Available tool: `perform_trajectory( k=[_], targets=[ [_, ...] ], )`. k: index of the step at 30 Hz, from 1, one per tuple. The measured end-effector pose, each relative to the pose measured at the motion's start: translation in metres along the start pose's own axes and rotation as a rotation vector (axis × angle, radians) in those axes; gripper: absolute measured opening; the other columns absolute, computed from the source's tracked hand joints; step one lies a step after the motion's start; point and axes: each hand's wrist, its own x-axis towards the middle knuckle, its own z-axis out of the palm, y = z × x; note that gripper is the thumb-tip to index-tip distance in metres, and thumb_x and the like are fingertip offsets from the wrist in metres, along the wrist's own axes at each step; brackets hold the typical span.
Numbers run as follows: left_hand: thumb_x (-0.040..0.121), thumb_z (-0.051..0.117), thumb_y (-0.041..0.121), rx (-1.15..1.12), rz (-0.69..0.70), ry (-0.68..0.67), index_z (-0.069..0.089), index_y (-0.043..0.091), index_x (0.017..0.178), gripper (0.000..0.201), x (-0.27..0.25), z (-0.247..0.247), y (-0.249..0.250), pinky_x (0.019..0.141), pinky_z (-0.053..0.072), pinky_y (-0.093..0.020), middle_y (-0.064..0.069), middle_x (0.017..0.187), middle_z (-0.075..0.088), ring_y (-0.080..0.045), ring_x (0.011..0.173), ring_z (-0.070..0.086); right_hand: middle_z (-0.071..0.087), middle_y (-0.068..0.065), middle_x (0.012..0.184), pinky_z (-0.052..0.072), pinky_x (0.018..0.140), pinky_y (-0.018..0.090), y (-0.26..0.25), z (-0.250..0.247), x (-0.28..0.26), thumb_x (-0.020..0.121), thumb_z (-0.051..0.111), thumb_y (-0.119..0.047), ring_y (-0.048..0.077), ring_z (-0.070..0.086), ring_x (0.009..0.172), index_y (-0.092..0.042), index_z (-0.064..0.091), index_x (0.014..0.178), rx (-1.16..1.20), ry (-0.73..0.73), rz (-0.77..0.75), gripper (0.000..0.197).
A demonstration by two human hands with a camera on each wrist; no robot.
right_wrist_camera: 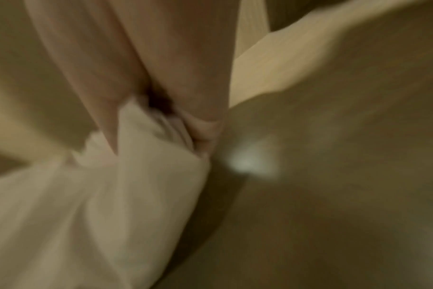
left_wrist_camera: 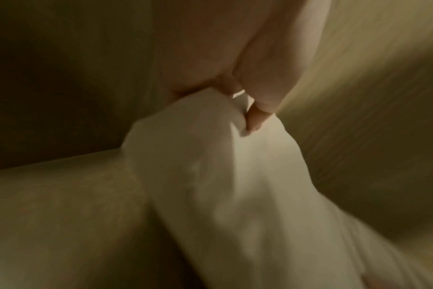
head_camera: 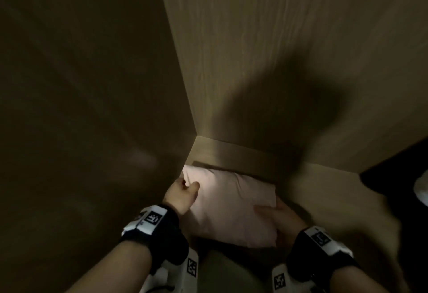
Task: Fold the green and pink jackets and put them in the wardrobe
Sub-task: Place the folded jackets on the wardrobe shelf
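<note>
The folded pink jacket (head_camera: 231, 207) is a pale flat bundle low inside the wooden wardrobe (head_camera: 266, 61), near its back left corner. My left hand (head_camera: 183, 192) grips its far left edge, thumb on top; the left wrist view shows fingers (left_wrist_camera: 257, 115) pinching the pale cloth (left_wrist_camera: 223, 185). Gripping the near right edge is my right hand (head_camera: 275, 217), with the thumb over the cloth and the fingers under it. In the right wrist view the fingers (right_wrist_camera: 205, 127) pinch the folded cloth (right_wrist_camera: 111, 195). No green jacket is in view.
The wardrobe's dark left side panel (head_camera: 81, 107) stands close to my left arm. The lit back panel and the shelf floor (head_camera: 324, 200) spread to the right of the jacket. A dark shape (head_camera: 398, 177) with a white patch sits at the right edge.
</note>
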Motion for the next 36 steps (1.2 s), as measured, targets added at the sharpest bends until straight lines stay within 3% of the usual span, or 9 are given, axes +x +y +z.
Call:
perform_trajectory(
  k=[5,10,13,15,17,20,27,32,36],
  targets=[
    [0.095,0.046,0.025,0.124,0.169,0.113,0.045,0.006,0.13,0.04,0.043,0.008,0.018,0.09,0.043,-0.033,-0.014,0.116,0.062,-0.03,0.109,0.056,0.052,0.015,0.133,0.04,0.103,0.051,-0.031,0.002,0.042,0.089,0.057,-0.008,0.033,0.053,0.119,-0.015,0.035,0.138,-0.032,0.037,-0.009,0.054],
    [0.094,0.047,0.023,-0.02,0.237,0.175,0.026,0.019,0.146,0.056,0.073,0.008,0.028,0.1,0.037,-0.033,-0.011,0.137,0.05,-0.031,0.125,0.046,0.031,0.011,0.149,0.031,0.109,0.052,-0.054,0.012,0.066,0.09,0.058,-0.021,0.034,0.035,0.133,-0.021,0.014,0.148,-0.056,0.046,-0.023,0.073],
    [0.087,0.057,0.024,0.07,0.403,0.199,0.012,0.022,0.149,0.076,0.069,0.015,0.023,0.112,0.022,-0.032,-0.007,0.153,0.026,-0.024,0.139,0.026,0.026,0.008,0.152,0.03,0.111,0.046,-0.055,0.012,0.061,0.085,0.065,-0.018,0.029,0.033,0.134,-0.022,0.006,0.149,-0.124,0.05,-0.084,0.087],
    [0.083,0.059,0.041,0.403,0.573,0.198,0.0,0.029,0.149,0.089,0.06,0.025,0.015,0.116,0.004,-0.036,-0.004,0.158,0.001,-0.021,0.144,0.004,0.016,0.004,0.154,0.027,0.112,0.039,-0.052,0.009,0.053,0.078,0.073,-0.018,0.026,0.026,0.138,-0.025,-0.004,0.148,-0.312,0.052,-0.143,0.104],
    [0.081,0.052,0.058,0.74,0.659,0.048,-0.019,0.046,0.141,0.093,0.053,0.037,0.005,0.113,-0.008,-0.047,0.001,0.154,-0.024,-0.024,0.142,-0.017,0.003,0.002,0.156,0.024,0.112,0.035,-0.049,0.008,0.044,0.073,0.077,-0.027,0.024,0.018,0.141,-0.029,-0.012,0.146,-0.57,-0.005,-0.136,0.116],
    [0.084,0.042,0.066,0.943,0.557,-0.202,-0.033,0.056,0.127,0.087,0.056,0.048,-0.005,0.11,-0.011,-0.057,0.005,0.137,-0.049,-0.039,0.136,-0.029,0.001,0.008,0.155,0.028,0.11,0.03,-0.035,0.006,0.042,0.076,0.074,-0.031,0.025,0.023,0.139,-0.031,-0.011,0.145,-0.75,-0.027,-0.19,0.11],
    [0.092,0.029,0.059,1.114,0.496,-0.292,-0.026,0.056,0.132,0.068,0.077,0.043,0.006,0.112,-0.001,-0.059,-0.002,0.146,-0.041,-0.044,0.139,-0.019,0.019,0.008,0.149,0.032,0.107,0.03,-0.017,0.01,0.054,0.088,0.06,-0.031,0.024,0.035,0.133,-0.036,-0.003,0.145,-0.765,-0.019,-0.27,0.085],
    [0.087,0.033,0.067,1.104,0.519,-0.263,-0.038,0.065,0.112,0.076,0.085,0.039,-0.003,0.111,-0.002,-0.061,0.005,0.142,-0.045,-0.042,0.139,-0.019,0.023,0.007,0.146,0.035,0.106,0.031,-0.008,0.006,0.049,0.09,0.056,-0.029,0.024,0.039,0.129,-0.042,-0.013,0.139,-0.783,-0.041,-0.274,0.085],
    [0.071,0.044,0.079,0.95,0.415,-0.177,-0.037,0.068,0.113,0.093,0.076,0.038,-0.012,0.113,-0.001,-0.055,-0.004,0.15,-0.035,-0.04,0.139,-0.021,0.029,-0.005,0.145,0.03,0.099,0.006,-0.002,-0.009,0.029,0.087,0.063,-0.02,0.005,0.037,0.125,-0.04,0.0,0.141,-0.631,-0.12,-0.253,0.086]
  ],
)
